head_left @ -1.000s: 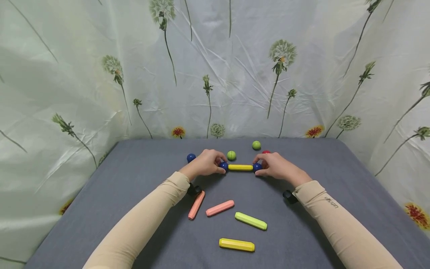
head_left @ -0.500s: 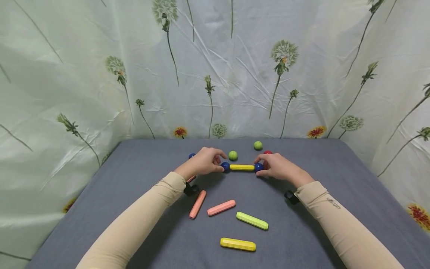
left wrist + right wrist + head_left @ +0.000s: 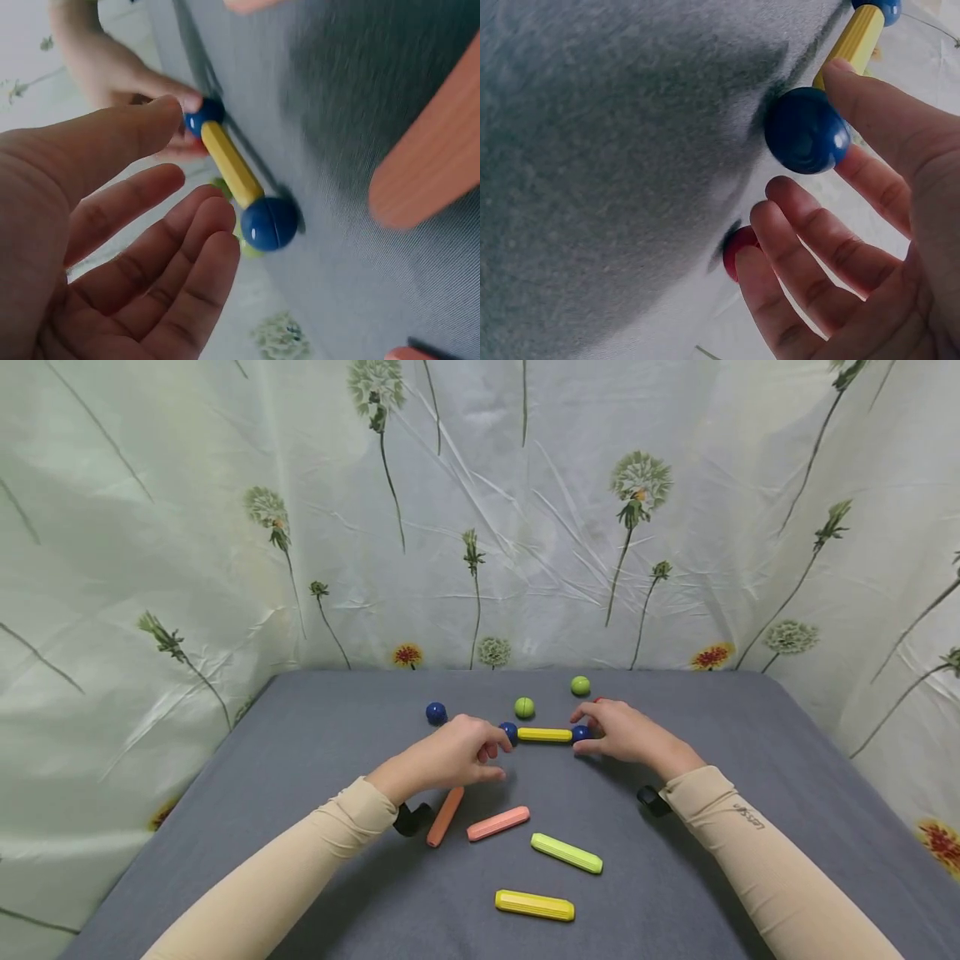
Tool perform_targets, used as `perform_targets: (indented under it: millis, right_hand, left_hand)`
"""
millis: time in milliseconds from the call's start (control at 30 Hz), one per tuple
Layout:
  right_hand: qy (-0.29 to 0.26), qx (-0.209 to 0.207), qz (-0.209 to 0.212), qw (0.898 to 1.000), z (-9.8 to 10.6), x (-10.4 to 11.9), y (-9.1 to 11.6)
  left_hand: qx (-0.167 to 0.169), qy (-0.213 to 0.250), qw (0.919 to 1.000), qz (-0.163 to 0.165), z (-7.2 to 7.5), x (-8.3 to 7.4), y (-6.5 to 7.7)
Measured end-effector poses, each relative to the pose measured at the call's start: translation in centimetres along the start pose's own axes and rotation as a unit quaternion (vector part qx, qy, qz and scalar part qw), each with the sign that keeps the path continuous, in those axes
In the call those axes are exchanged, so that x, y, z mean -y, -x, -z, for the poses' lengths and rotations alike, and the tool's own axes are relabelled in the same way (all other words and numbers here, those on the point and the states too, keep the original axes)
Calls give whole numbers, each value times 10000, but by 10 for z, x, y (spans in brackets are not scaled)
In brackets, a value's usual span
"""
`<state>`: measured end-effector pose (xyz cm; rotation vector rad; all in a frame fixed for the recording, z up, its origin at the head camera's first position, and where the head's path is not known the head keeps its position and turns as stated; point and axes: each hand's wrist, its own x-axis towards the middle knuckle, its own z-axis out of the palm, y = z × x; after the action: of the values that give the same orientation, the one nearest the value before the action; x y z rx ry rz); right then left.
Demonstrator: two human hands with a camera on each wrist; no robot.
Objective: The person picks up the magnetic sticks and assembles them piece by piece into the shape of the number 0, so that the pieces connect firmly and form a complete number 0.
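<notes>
A yellow stick (image 3: 544,735) lies across the back of the grey table with a blue ball on each end. My right hand (image 3: 628,733) pinches the right-end ball (image 3: 804,131) between thumb and index finger, the other fingers spread loosely. My left hand (image 3: 453,755) hovers left of the left-end ball (image 3: 268,223), thumb and fingers apart and holding nothing. In the head view its index finger overlaps that ball. Beneath the left hand lies a salmon stick (image 3: 446,818). Behind the right hand sits a red ball (image 3: 739,253), mostly hidden in the head view.
Nearer the front lie a second salmon stick (image 3: 498,823), a lime stick (image 3: 566,853) and another yellow stick (image 3: 535,905). Toward the back are a loose blue ball (image 3: 437,713) and two green balls, one left (image 3: 524,707) and one right (image 3: 581,686). A flowered curtain (image 3: 555,527) hangs behind the table.
My left hand has let go of the left-end blue ball and moved left and toward the front. My right hand stays at the right-end ball.
</notes>
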<state>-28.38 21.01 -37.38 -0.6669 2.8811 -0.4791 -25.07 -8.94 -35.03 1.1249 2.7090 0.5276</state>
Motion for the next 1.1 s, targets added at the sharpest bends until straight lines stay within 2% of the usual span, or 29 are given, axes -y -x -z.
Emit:
perform_targets:
  millis: [167, 333, 567, 733, 900, 1100]
  right_hand:
    - [105, -49, 39, 9999, 0, 6, -3]
    - [33, -166, 242, 9996, -2, 13, -8]
    - [-438, -107, 730, 9963, -6, 22, -17]
    - [-595, -56, 895, 9942, -10, 30, -23]
    - [-518, -117, 1003, 9935, -13, 39, -29]
    - [-527, -188, 1241, 9907, -18, 44, -39]
  left_hand:
    - [163, -250, 9995, -99, -10, -11, 14]
    - [227, -350, 9991, -82, -21, -17, 22]
    - [220, -59, 9996, -158, -32, -20, 23]
    - [233, 106, 9994, -247, -38, -22, 24]
    - [327, 0, 9993, -177, -42, -27, 25]
    - [197, -160, 9995, -181, -44, -28, 25]
